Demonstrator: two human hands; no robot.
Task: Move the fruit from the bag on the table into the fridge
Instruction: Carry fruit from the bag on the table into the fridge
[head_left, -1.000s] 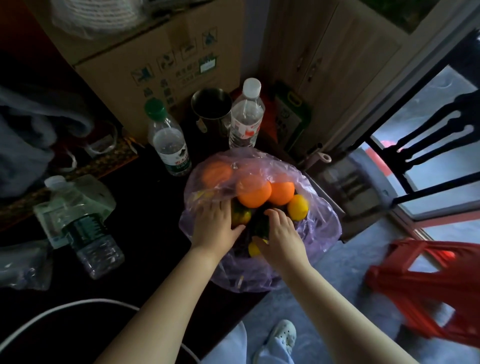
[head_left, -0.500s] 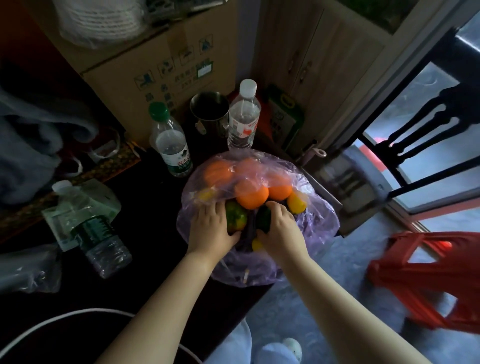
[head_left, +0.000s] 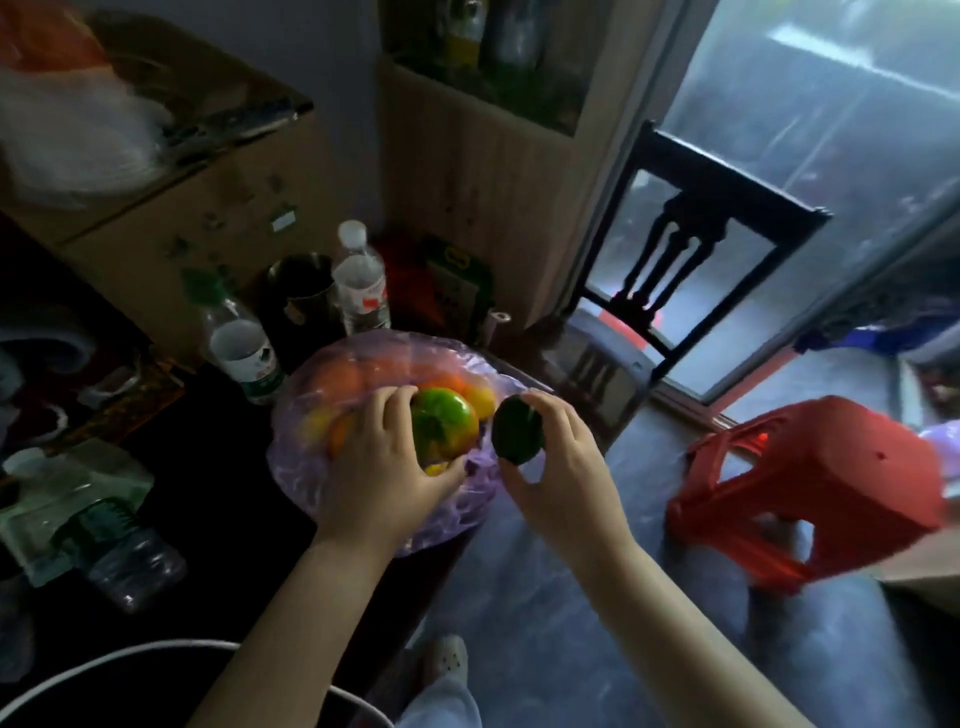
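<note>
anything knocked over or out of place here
Yes. The red stool lies tipped on its side on the floor at the right, and a water bottle lies flat on the table's left side. The fruit bag looks intact, nothing spilled.

Two hands (head_left: 384, 470) (head_left: 561, 467), two held fruits (head_left: 445, 422) (head_left: 517, 437)

Purple bag (head_left: 304, 486) on the counter (head_left: 208, 467) holds oranges (head_left: 340, 382) — a green-orange fruit (head_left: 447, 423) over it, a dark-green fruit (head_left: 517, 436) at its 3 o'clock.
</note>
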